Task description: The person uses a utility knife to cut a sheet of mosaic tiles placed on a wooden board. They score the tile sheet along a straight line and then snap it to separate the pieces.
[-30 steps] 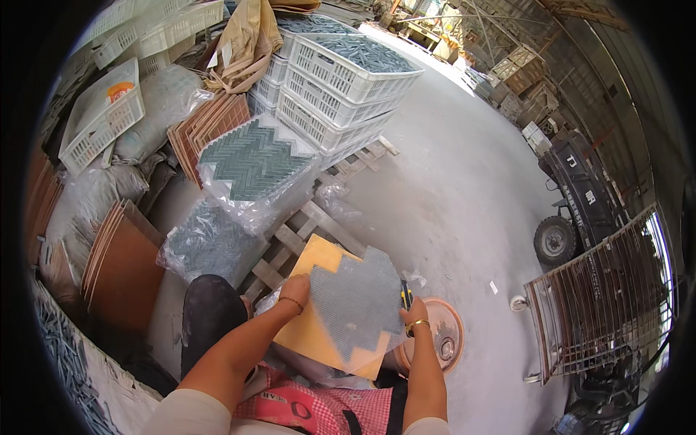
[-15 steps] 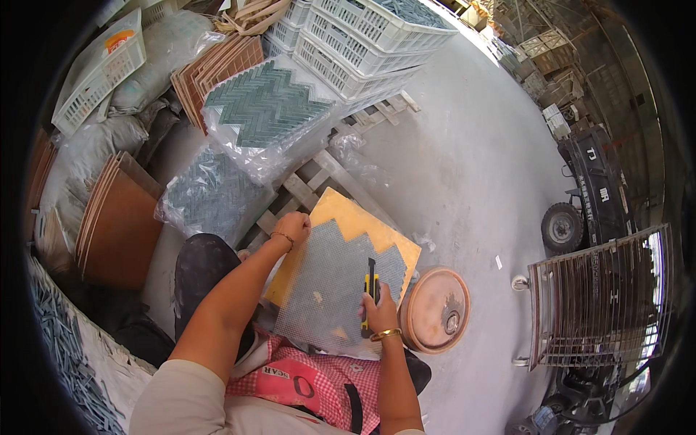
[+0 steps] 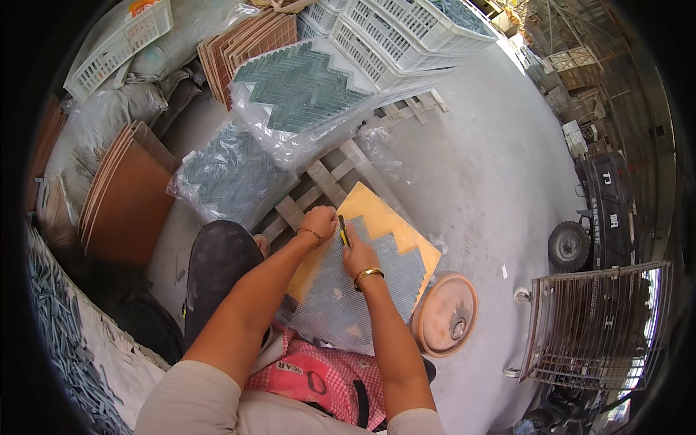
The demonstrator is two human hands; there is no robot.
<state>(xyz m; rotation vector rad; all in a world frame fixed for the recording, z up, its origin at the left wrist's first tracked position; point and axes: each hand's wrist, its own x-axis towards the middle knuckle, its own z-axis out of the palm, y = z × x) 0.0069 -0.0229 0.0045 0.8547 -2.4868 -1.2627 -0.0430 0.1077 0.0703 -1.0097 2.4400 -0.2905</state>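
Observation:
A sheet of grey-green mosaic tile (image 3: pixel 403 259) with mesh over it lies on a yellow board (image 3: pixel 367 205) across my lap, its far edge zigzagged. My right hand (image 3: pixel 360 256) is closed around a yellow and black utility knife (image 3: pixel 344 233). The knife's tip is by the sheet's far left corner, close to my left hand. My left hand (image 3: pixel 319 222) is closed at that corner with its fingers curled on the mesh edge; its fingertips are partly hidden. Loose mesh (image 3: pixel 319 319) reaches back toward my checked apron (image 3: pixel 312 373).
Beyond the board are a wooden pallet (image 3: pixel 322 177) and plastic-wrapped herringbone tile sheets (image 3: pixel 228 174). White crates (image 3: pixel 384 54) are stacked behind. A round orange lid (image 3: pixel 444 313) sits right of the board. Brown boards (image 3: pixel 127 199) lean at left; a wheeled cart (image 3: pixel 594 326) stands at right.
My right hand has carried the knife from the sheet's right part up and left to the far left corner, beside my left hand. The view has shifted slightly.

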